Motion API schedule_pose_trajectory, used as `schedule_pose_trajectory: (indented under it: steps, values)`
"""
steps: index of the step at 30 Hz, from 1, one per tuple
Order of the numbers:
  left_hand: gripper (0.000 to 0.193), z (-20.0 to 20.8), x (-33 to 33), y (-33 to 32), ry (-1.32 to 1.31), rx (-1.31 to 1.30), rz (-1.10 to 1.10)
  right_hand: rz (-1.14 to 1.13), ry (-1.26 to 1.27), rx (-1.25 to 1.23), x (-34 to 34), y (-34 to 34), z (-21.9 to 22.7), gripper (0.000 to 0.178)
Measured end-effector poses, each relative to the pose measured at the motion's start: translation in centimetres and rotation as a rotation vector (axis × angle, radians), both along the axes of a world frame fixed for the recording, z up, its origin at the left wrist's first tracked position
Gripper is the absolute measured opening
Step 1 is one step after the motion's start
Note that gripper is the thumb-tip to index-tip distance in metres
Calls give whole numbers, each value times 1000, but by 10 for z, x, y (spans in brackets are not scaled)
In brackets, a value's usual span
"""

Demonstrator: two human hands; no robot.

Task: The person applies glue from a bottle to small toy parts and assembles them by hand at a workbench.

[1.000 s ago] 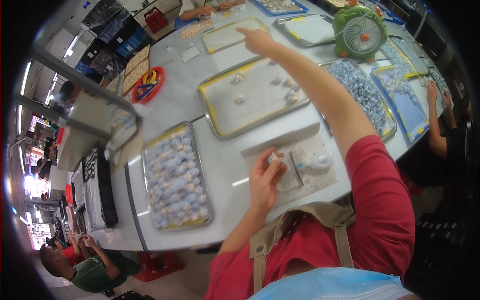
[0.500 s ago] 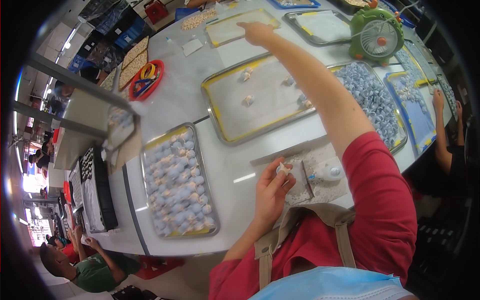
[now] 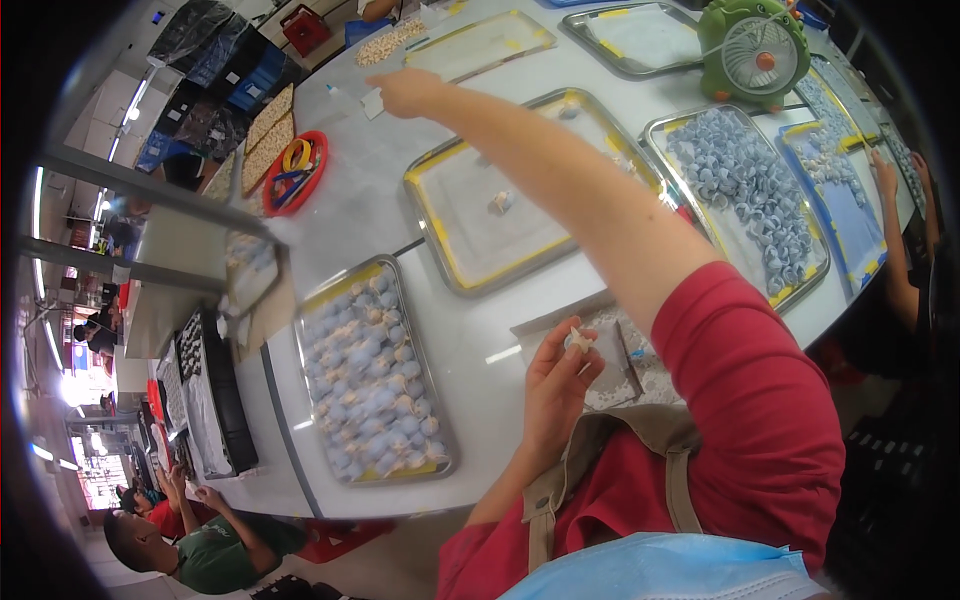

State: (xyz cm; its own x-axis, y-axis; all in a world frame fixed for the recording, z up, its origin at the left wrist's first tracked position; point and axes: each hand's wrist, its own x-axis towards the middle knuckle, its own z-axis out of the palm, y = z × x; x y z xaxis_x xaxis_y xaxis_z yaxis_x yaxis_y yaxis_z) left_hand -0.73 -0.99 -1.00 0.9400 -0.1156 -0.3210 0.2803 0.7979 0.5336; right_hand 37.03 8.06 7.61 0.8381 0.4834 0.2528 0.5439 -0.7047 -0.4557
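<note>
My left hand (image 3: 560, 370) is closed in a pinch on a small cream star-shaped piece (image 3: 578, 341), above a shallow grey box (image 3: 535, 328) near my body. My right arm stretches across the table over a metal tray with yellow-taped edges (image 3: 440, 225). My right hand (image 3: 410, 92) is at the far left of that tray, index finger stretched out, over a small white card (image 3: 372, 104) that it partly covers. I see nothing held in it. A few pale blue and cream pieces (image 3: 502, 203) lie on the tray, some behind my arm.
At left a tray holds many blue balls with cream pieces (image 3: 365, 375). Another at right is heaped with pale blue shell-like pieces (image 3: 740, 170). A green fan (image 3: 755, 55), a red basket (image 3: 318, 180) and a loose cream pile (image 3: 388, 43) stand farther back. People work on both sides.
My right hand has moved left, from over the far flat tray to the white card. My left hand still pinches the star-shaped piece. The whole view has shifted slightly.
</note>
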Motion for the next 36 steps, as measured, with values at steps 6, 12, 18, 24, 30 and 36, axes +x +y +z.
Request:
schedule_pose_trajectory:
  steps: [6, 12, 18, 24, 30, 36]
  values:
    - [33, 2, 0, 2, 6, -24, 4, 23, 7, 28, -8, 7, 0, 45]
    - [32, 8, -1, 1, 25, -31, 50, 127, -20, -451, 12, -61, -43, 32]
    - [34, 9, -2, 3, 40, -55, 23, 161, 245, -626, -22, -142, -51, 32]
    - [32, 6, -1, 1, 34, -49, 10, 145, 167, -564, -47, -174, -69, 31]
    - [32, 4, -1, 0, 40, -56, 2, 124, 160, -692, -54, -161, -70, 30]
    - [32, 7, 0, 1, 56, -53, -9, 169, 157, -285, 9, -158, -68, 53]
